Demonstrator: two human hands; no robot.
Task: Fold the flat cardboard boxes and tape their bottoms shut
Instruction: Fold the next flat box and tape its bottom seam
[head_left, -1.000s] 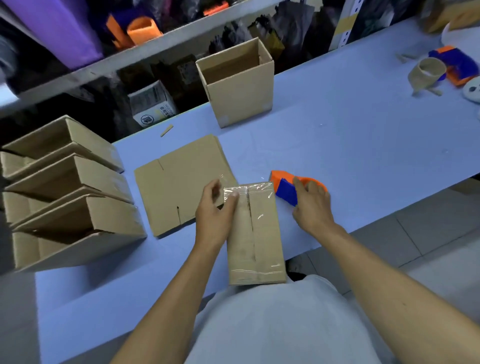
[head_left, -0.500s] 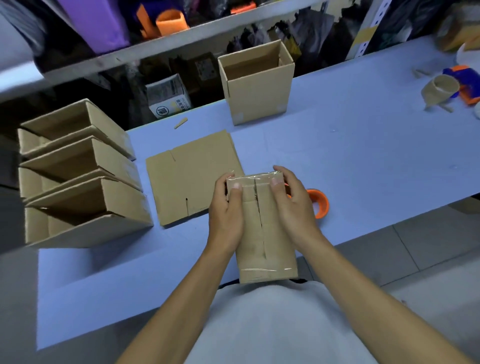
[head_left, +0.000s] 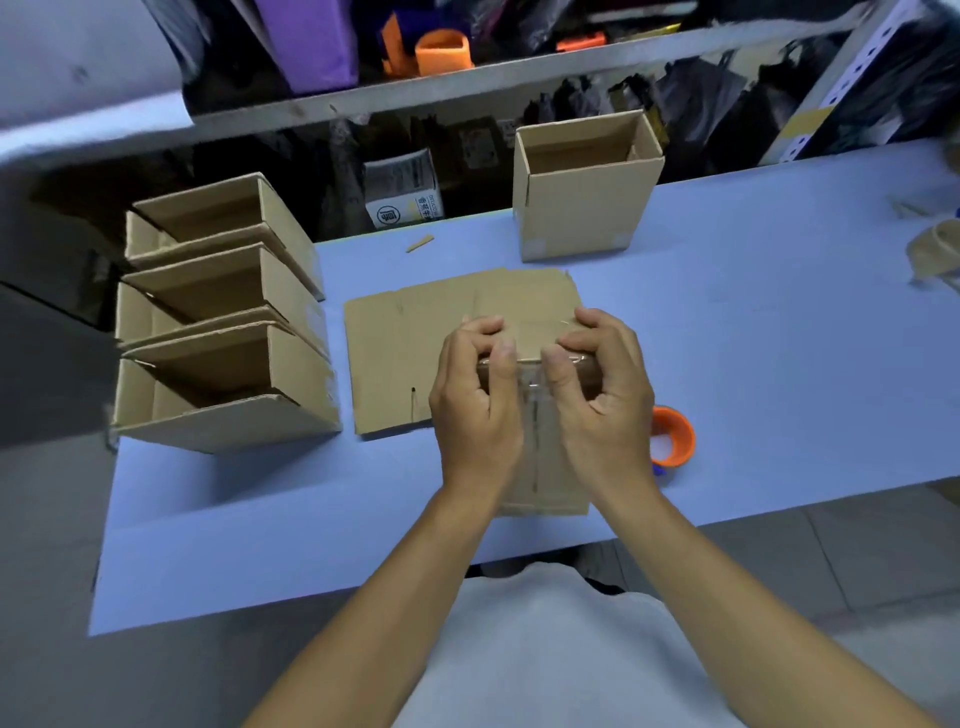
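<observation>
a: what's the risk right now?

b: mostly the tape. both hands are on the taped box (head_left: 540, 441), the left hand (head_left: 475, 400) and the right hand (head_left: 605, 405) curled over its far edge with the thumbs pressing where the clear strip turns over the rim. if the pressure is uneven, i'd guess the tape wrinkles or lifts at that corner, and the bottom flaps could spring apart along the seam.

a: anything else?

b: the box sits near the desk (head_left: 779, 364) edge, close to the body. a hard push downward could tip it toward the lap. and the orange tape dispenser (head_left: 672, 436) lies just beside the right wrist, so a wide sweep could knock it off.

a: where's the rest of the work?

b: a flat cardboard sheet (head_left: 405, 358) lies directly beyond the fingers, partly under the box, not yet folded. well to the left of the left hand, three folded boxes (head_left: 223, 322) are stacked on their sides. one upright open box (head_left: 587, 192) stands farther out, past the right hand.

a: so both hands are holding?

b: yes, each grips the same box, fingers wrapped over the top edge.
</observation>
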